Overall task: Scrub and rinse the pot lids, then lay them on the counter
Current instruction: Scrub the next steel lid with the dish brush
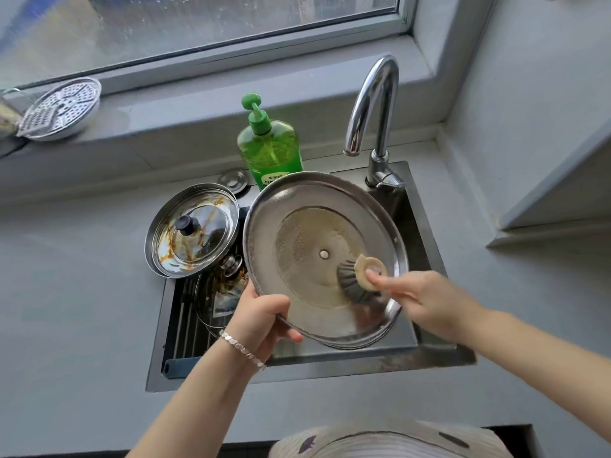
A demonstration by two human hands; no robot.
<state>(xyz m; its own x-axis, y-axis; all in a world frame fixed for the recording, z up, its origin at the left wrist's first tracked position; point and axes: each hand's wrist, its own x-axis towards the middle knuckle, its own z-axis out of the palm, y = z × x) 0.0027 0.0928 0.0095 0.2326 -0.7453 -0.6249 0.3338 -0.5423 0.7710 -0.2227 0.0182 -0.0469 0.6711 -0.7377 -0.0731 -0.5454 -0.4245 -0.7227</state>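
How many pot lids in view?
3: the steel lid in the left hand, the black-knobbed lid on the left edge of the sink, the glass lid inside it. Others may be hidden.

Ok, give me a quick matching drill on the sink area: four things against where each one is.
Things:
1 large steel lid
2 scrub brush
3 green soap bottle
4 stained glass lid

Places:
A behind the sink
B in the right hand
C on the sink's left edge
D in the left hand

Pairs: 1-D, 2-B, 3-A, 4-C
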